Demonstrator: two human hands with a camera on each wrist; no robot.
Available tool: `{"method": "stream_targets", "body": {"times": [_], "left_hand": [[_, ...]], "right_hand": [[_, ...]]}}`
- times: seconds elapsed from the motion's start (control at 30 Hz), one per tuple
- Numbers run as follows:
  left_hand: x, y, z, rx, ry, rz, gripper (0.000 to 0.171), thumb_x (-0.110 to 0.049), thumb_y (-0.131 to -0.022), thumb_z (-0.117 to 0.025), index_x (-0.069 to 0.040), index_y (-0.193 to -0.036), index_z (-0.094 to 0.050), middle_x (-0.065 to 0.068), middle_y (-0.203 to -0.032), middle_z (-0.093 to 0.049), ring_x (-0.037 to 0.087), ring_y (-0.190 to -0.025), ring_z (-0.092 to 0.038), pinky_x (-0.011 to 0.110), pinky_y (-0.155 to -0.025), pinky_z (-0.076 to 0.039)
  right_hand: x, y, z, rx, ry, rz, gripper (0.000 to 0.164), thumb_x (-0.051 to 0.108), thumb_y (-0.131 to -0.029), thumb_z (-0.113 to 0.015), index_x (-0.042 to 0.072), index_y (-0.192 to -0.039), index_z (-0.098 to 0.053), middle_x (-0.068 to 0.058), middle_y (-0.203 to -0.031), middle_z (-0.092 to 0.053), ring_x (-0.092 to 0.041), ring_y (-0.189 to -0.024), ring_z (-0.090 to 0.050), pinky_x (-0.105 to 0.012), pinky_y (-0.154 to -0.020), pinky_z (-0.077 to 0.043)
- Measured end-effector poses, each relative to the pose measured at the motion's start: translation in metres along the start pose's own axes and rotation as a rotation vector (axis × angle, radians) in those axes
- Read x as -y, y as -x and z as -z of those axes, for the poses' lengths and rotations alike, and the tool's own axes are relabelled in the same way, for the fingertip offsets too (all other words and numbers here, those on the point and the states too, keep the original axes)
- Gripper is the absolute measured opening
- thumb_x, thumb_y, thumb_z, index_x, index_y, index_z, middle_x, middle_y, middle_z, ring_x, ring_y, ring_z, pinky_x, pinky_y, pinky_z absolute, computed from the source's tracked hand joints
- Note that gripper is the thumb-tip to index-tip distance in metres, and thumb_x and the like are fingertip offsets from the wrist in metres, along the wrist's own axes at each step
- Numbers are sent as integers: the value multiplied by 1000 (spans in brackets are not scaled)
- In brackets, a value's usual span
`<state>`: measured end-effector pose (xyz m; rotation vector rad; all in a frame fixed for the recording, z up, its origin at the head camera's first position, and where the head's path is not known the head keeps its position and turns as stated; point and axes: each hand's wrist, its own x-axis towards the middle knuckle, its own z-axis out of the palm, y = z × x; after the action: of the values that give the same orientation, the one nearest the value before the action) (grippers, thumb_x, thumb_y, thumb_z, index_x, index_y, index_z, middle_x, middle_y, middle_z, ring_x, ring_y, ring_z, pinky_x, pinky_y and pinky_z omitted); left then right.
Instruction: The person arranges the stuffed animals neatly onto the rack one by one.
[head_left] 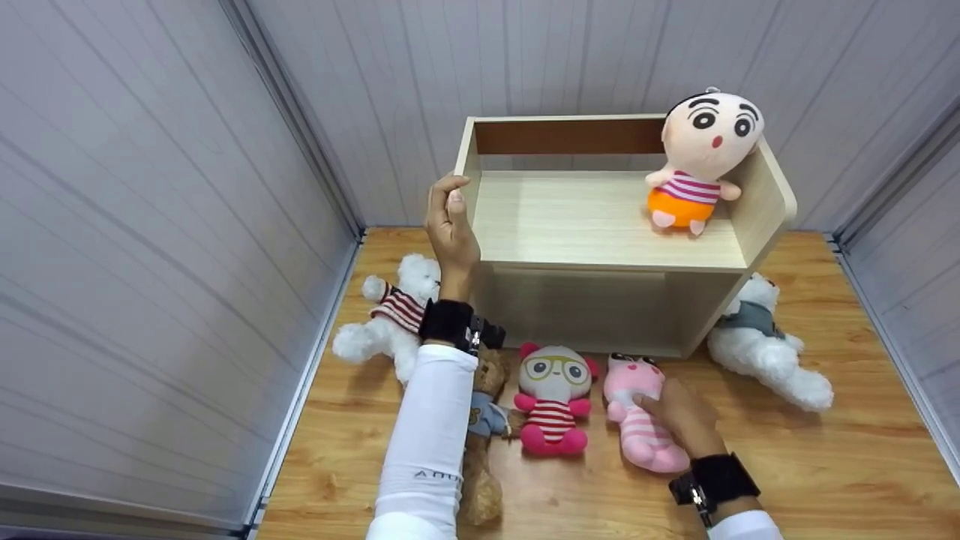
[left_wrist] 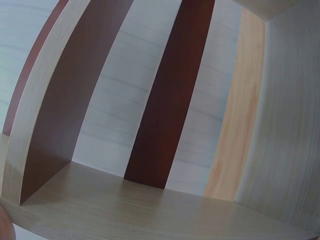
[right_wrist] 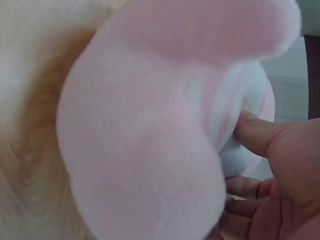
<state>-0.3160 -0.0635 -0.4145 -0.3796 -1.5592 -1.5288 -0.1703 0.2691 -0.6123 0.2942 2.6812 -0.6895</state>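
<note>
Panelled walls (head_left: 570, 60) enclosed a floor (head_left: 315, 465) where the right hand (head_left: 684, 415) gripped a pink toy (head_left: 643, 431) (lifted or resting, I couldn't tell) in front of a shelf (head_left: 570, 217). The left hand (head_left: 454, 232) clasped the shelf's left edge; a doll (head_left: 696, 166) sat at its upper level's right end.

White bears (head_left: 401, 307): 2, one outside left hand (head_left: 454, 232), one outside right hand (head_left: 688, 416). Brown bear (head_left: 486, 416): 1, below left hand. Panda (head_left: 555, 412): 1, between hands. Pink toy (head_left: 646, 436): 1, in right hand. Boy doll (head_left: 703, 157), shelf unit (head_left: 559, 217): 1 each, beyond right hand. Wrist straps (head_left: 445, 322): 2.
</note>
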Motion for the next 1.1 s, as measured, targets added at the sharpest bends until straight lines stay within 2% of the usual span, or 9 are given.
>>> {"method": "stream_targets", "body": {"times": [0.17,0.27,0.5,0.8,0.97,1.1], "left_hand": [[0,0,0,-5,0,-13,30,-2,-93,-42,13,-107,-63,34,-114,-64,32,-113,-60,31,-106,-43],[0,0,0,-2,1,-9,30,-2,-94,-42,13,-107,-63,32,-113,-64,33,-113,-60,32,-106,-43],[1,-1,-1,-2,2,16,30,-4,-95,-42,13,-108,-63,28,-112,-65,43,-120,-58,33,-110,-41],[-1,-1,1,-1,-2,-12,30,-2,-92,-42,13,-108,-63,30,-112,-65,46,-119,-59,33,-109,-42],[0,-1,1,-6,4,-8,31,-5,-92,-42,13,-107,-63,31,-113,-65,45,-119,-59,33,-110,-42],[1,-1,0,-7,12,2,32,-6,-93,-42,13,-107,-63,29,-112,-65,44,-120,-59,33,-110,-41]], "right_hand": [[3,-4,3,61,-29,-20,48,42,-97,-65,-3,-111,-63,-11,-84,-57,-27,-78,-57,-42,-71,-42],[5,-5,2,70,-28,-4,41,39,-99,-63,-2,-108,-65,-10,-82,-55,-27,-77,-57,-44,-73,-41],[7,-6,0,60,-9,24,35,35,-99,-62,0,-98,-65,-9,-78,-54,-27,-73,-56,-44,-71,-40],[8,-6,-3,30,69,64,35,38,-100,-60,5,-89,-65,-9,-77,-56,-26,-72,-56,-43,-67,-42],[8,-7,-4,20,77,69,34,35,-101,-58,4,-90,-66,-13,-84,-61,-27,-74,-57,-44,-66,-45],[7,-5,-4,12,71,71,34,34,-101,-58,3,-90,-66,-13,-82,-61,-26,-72,-57,-40,-61,-43]]}}
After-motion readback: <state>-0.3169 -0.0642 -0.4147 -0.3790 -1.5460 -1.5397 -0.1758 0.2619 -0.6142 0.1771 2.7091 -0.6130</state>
